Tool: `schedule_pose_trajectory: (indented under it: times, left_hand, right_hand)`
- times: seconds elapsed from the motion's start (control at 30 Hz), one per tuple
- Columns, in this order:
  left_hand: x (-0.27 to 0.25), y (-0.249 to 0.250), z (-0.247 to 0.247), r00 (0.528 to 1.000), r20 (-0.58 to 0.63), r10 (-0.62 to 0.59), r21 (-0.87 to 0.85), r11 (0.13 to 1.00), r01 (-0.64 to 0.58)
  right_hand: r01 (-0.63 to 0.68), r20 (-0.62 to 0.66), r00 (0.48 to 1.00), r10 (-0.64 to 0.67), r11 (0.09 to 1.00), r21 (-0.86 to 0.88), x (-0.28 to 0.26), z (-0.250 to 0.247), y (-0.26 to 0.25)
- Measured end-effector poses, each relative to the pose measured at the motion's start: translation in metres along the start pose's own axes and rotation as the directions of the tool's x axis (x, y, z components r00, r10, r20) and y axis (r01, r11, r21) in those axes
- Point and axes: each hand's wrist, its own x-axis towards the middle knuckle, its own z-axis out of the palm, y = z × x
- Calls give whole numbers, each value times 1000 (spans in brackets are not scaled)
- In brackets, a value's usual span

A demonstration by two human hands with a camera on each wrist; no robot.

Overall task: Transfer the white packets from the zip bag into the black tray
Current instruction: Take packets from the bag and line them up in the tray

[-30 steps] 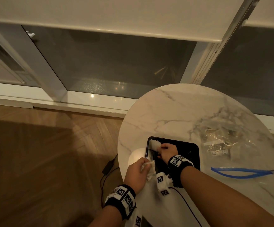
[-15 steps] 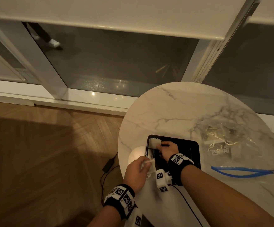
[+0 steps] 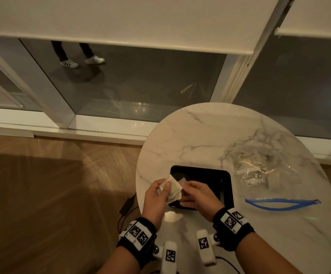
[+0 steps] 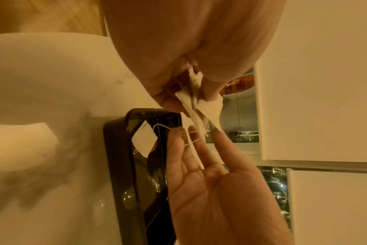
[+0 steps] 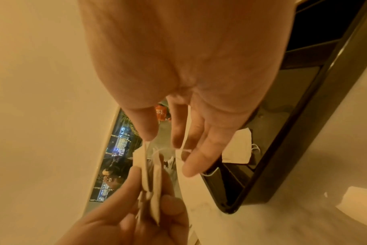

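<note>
My left hand [image 3: 161, 191] pinches a small bundle of white packets [image 3: 173, 187] just above the left end of the black tray [image 3: 200, 168]. The bundle [image 4: 197, 101] hangs from my thumb and fingers with thin strings trailing. My right hand [image 3: 188, 187] is beside it with its fingers [image 4: 178, 149] straight, and the strings lie across them. One white packet [image 4: 144, 140] lies inside the tray [image 4: 117, 165]; the right wrist view shows this packet [image 5: 239, 147] too. The clear zip bag [image 3: 263, 171] with more packets lies right of the tray, its blue zip strip [image 3: 279, 202] open.
The round marble table [image 3: 210, 135] ends just left of my hands, with wooden floor [image 3: 52, 194] and a black cable [image 3: 126, 206] below. Window glass [image 3: 141, 86] and a white sill are behind. A person's legs [image 3: 75, 54] stand beyond the glass.
My left hand has lifted its packets higher over the tray's left end. My right hand has come out of the tray to the bundle. A person's legs have come further into view beyond the glass.
</note>
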Motion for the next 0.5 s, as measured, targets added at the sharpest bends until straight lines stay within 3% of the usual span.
schedule_pose_trajectory:
  times: [0.17,0.27,0.33,0.4,0.5]
  left_hand:
    - [7,-11,-1,998,-61,-21,31,999,23]
    - [9,-17,-6,990,-138,-30,28,999,34]
    - [9,-18,-10,985,-166,-35,31,999,40]
    - [10,-20,-12,986,-161,-35,63,997,45]
    - [14,-27,-13,995,-94,-43,144,988,56]
  right_hand:
    - [74,-209,975,-71,997,8,2,-12,1]
    - [46,-287,953,-100,981,-188,7,-24,1]
    - [3,-312,934,-173,878,-478,19,-33,6]
    - [-44,-278,935,-221,706,-707,35,-37,9]
    - [-117,-259,951,-170,576,-809,57,-30,7]
